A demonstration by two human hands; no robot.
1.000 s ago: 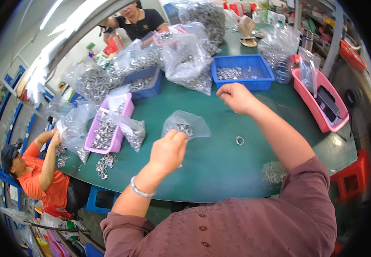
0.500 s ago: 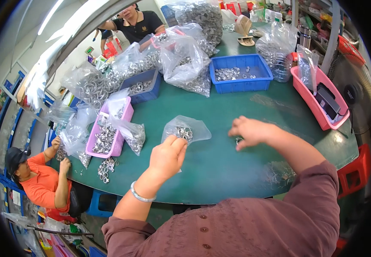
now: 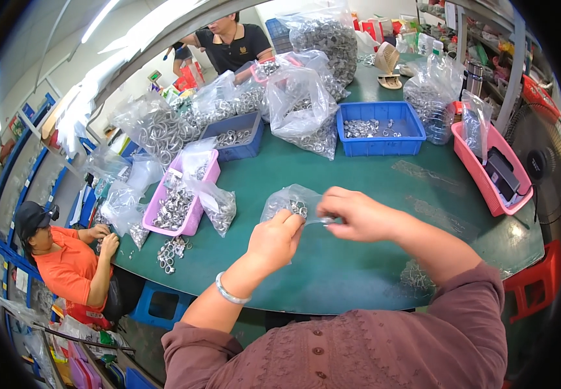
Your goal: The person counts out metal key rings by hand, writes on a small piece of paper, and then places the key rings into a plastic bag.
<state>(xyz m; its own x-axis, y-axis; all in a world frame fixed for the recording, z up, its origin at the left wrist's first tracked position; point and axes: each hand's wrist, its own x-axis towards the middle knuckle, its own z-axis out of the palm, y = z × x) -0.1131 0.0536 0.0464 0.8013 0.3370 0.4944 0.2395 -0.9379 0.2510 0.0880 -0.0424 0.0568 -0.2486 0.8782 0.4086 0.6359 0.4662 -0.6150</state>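
A small clear plastic bag (image 3: 279, 200) with shiny metal rings (image 3: 298, 208) in it lies on the green table in front of me. My left hand (image 3: 276, 241), with a pale bangle at the wrist, is closed in a pinch at the bag's near edge. Beside the bag's right end, my right hand (image 3: 360, 216) has its thumb and fingers curled together. Something small and shiny shows at those fingertips, too small to name. Whether the right fingers also grip the plastic is hard to see.
To the left stand a pink-purple basket (image 3: 203, 206) of metal parts and a loose pile of rings (image 3: 170, 255). Blue bins (image 3: 380, 148), stuffed bags and a pink basket (image 3: 492, 189) line the far side. A co-worker in orange (image 3: 73, 256) sits left; another person stands behind.
My right hand has moved left from the bare tabletop to the bag's right end, its fingers drawing together. My left hand stays pinched at the bag. The view has shifted slightly.
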